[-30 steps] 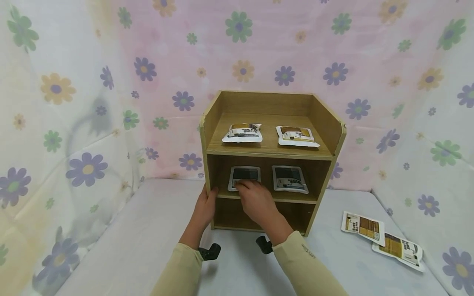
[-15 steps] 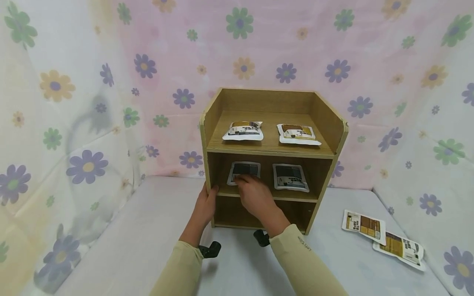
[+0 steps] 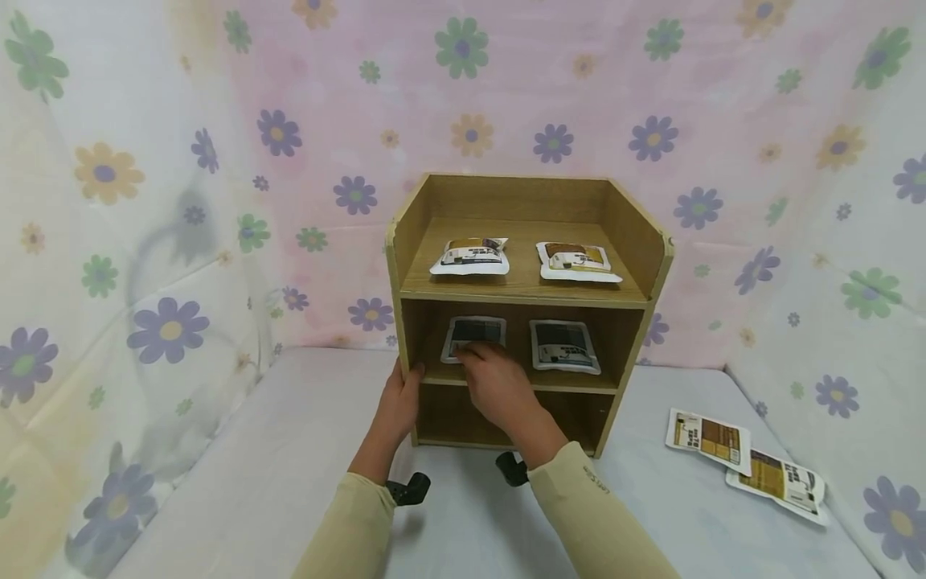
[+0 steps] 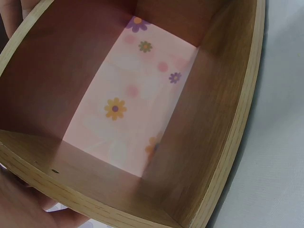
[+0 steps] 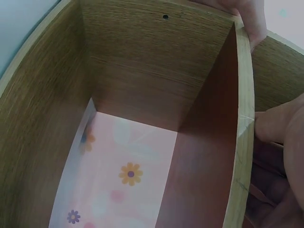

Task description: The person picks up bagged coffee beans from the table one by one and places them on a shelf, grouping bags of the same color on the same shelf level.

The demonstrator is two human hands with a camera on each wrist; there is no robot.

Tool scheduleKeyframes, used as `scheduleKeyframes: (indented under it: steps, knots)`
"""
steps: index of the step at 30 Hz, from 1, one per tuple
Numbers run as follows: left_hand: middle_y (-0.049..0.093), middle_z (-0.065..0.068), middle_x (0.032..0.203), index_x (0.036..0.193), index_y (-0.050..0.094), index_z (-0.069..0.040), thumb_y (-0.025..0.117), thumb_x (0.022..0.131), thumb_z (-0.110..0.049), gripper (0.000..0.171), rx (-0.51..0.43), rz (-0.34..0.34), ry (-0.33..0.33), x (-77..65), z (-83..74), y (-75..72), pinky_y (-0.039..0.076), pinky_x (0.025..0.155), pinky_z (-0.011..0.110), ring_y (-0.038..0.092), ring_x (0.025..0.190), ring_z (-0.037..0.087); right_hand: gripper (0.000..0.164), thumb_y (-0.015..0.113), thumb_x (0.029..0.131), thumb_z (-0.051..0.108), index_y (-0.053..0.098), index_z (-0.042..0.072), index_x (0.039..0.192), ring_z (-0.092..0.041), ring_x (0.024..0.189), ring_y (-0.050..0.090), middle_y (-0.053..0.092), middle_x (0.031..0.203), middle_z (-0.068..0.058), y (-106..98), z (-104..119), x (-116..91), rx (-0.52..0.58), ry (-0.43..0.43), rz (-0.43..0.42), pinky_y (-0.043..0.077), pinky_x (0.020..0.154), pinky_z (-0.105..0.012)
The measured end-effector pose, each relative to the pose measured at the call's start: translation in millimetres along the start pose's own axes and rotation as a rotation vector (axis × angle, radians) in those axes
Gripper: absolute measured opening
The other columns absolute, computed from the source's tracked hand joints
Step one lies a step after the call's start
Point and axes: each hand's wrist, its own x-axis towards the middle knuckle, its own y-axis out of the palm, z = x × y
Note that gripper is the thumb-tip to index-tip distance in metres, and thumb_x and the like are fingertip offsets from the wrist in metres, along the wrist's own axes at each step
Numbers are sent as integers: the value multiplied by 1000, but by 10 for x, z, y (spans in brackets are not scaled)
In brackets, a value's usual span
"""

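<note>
A small wooden shelf unit (image 3: 524,299) stands on the white-covered table. Its left side panel is gripped by my left hand (image 3: 398,402), thumb at the front edge and the other fingers round the outside. My right hand (image 3: 499,386) reaches into the middle compartment, bent fingers touching the near part of a dark, white-edged sealed packet (image 3: 476,330). Part of that packet is hidden by the hand, and whether the fingers pinch it is not visible. A second dark packet (image 3: 564,346) lies right of it. In the right wrist view the right hand (image 5: 285,142) shows beyond a wooden board.
On the top shelf lie two brown-and-white packets, a left packet (image 3: 472,257) and a right packet (image 3: 576,262). Two more packets, one packet (image 3: 709,441) overlapping the other packet (image 3: 781,485), rest on the table at right. Flowered cloth (image 3: 318,273) hangs behind and at both sides.
Over the past second the left dark packet has slid slightly deeper into the middle compartment, with my right hand moving along. My left hand has stayed on the side panel.
</note>
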Motion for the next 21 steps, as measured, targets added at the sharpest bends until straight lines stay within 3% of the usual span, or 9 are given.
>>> scheduleKeyframes:
  steps: [7, 21]
  knots:
    - [42, 21, 148, 153, 25, -15, 32, 103, -42, 57, 0, -8, -11, -1, -10, -8, 33, 110, 57, 44, 133, 39, 27, 68, 89, 10, 68, 10, 117, -22, 107, 64, 67, 115, -5, -64, -11, -77, 17, -33, -39, 52, 93, -36]
    - [44, 22, 146, 151, 28, -14, 32, 103, -42, 55, -8, -19, -6, -11, -6, 6, 33, 110, 58, 44, 133, 39, 26, 67, 90, 12, 69, 12, 117, -21, 106, 64, 67, 115, -4, -220, -30, -286, 49, 6, -26, 52, 94, -37]
